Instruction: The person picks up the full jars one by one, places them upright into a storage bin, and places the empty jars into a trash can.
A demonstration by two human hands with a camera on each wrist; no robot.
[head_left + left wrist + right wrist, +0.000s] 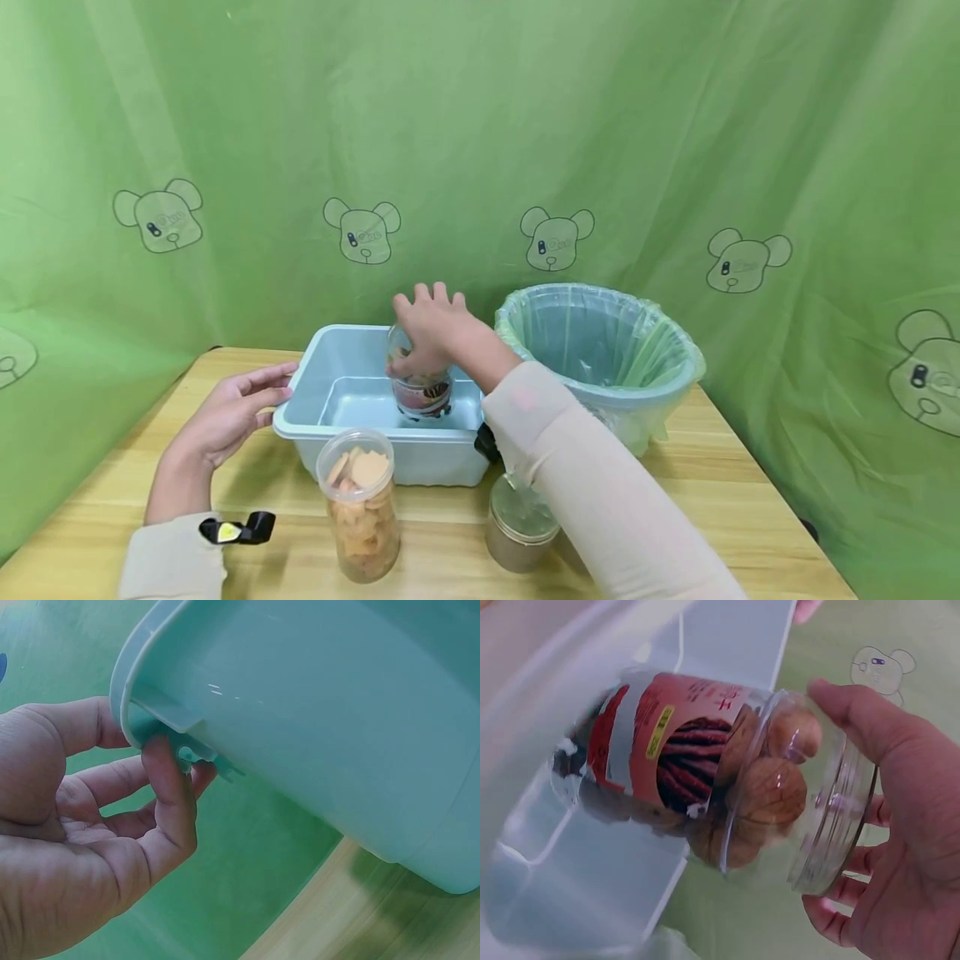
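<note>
A light blue plastic basin (431, 462) stands on the table, and my left hand (232, 408) grips its left rim. In the left wrist view, the fingers and thumb of my left hand (112, 795) curl round the basin's rim (120, 682). Inside the basin, my right hand (435, 333) holds a clear jar (422, 398) from above. In the right wrist view the jar (697, 750) shows walnuts (769, 791) and a red-and-pink label, and my right hand (907, 802) spans its lid end. I cannot tell whether the jar touches the basin's floor.
In front of the basin stands a clear jar of orange-tan chips (363, 508). A shorter lidded jar (521, 525) sits partly behind my right forearm. A bin with a clear liner (637, 392) stands right of the basin, and a green curtain (465, 125) hangs behind the table.
</note>
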